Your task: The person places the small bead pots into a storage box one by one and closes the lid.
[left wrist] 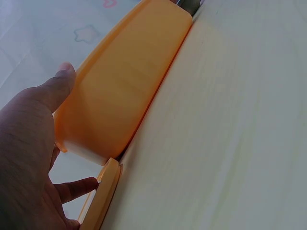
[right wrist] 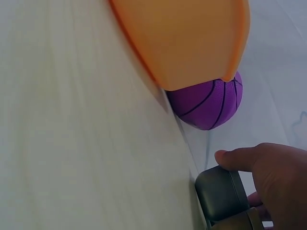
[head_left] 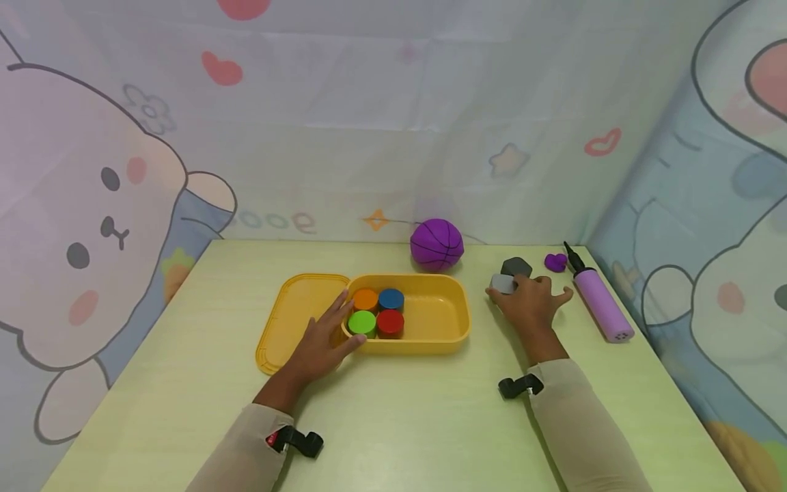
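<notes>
My left hand (head_left: 316, 347) lies at the left end of a yellow plastic box (head_left: 436, 348), fingers extended and touching its rim. In the left wrist view the thumb rests against the box wall and a lower finger touches the yellow lid (left wrist: 103, 199). Inside the box stand orange (head_left: 365, 301), blue (head_left: 391, 299), green (head_left: 362, 323) and red (head_left: 390, 322) round tubs. To the right, my right hand (head_left: 531, 304) pinches a small grey rounded case (right wrist: 220, 194) on the table, thumb on its near side. Behind it sits a dark grey hexagonal piece (head_left: 516, 265).
A purple basketball (head_left: 436, 244) sits behind the box, by the cloth backdrop. At the table's right side lie a small purple item (head_left: 556, 262) and a lilac hand pump (head_left: 602, 304) with a black nozzle. The lid lies flat left of the box.
</notes>
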`<action>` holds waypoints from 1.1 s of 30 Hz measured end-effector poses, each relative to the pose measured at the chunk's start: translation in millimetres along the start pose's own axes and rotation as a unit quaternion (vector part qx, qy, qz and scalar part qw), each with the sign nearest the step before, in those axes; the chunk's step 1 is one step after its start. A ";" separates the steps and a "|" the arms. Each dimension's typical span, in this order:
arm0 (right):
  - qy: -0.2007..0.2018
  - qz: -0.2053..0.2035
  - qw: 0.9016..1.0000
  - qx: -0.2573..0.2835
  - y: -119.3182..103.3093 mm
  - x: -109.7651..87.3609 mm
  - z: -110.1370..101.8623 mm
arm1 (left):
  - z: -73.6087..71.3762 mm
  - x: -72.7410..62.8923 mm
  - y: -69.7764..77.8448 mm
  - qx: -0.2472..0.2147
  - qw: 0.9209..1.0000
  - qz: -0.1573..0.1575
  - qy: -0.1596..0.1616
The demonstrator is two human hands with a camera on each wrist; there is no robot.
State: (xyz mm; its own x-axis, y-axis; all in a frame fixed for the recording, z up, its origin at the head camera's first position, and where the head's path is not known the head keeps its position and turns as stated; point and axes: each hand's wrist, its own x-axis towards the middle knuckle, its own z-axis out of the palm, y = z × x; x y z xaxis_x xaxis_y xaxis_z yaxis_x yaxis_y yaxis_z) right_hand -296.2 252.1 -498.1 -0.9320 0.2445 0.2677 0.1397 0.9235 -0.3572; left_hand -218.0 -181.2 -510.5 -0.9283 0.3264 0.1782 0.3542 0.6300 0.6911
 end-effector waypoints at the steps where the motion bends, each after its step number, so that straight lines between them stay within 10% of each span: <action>1: 0.003 -0.001 1.000 0.003 -0.1 -0.1 0.1 | 0.0 -0.2 0.1 -0.001 1.000 0.000 0.000; 16: 0.095 -0.087 0.985 0.113 -2.2 -4.8 3.9 | 0.0 -0.3 2.0 -0.005 1.000 -0.003 0.002; 33: 0.187 -0.244 0.897 0.319 -18.0 -21.3 10.8 | -0.3 1.3 2.5 0.001 1.000 0.001 0.003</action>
State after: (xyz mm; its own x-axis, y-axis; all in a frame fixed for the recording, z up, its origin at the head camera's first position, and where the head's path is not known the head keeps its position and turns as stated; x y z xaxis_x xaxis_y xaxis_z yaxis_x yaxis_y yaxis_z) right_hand -282.5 227.0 -507.0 -0.6366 0.0499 0.7695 -0.5843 0.6201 -0.5235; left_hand -218.4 -179.5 -508.3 -0.9281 0.3231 0.1848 0.3568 0.6307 0.6891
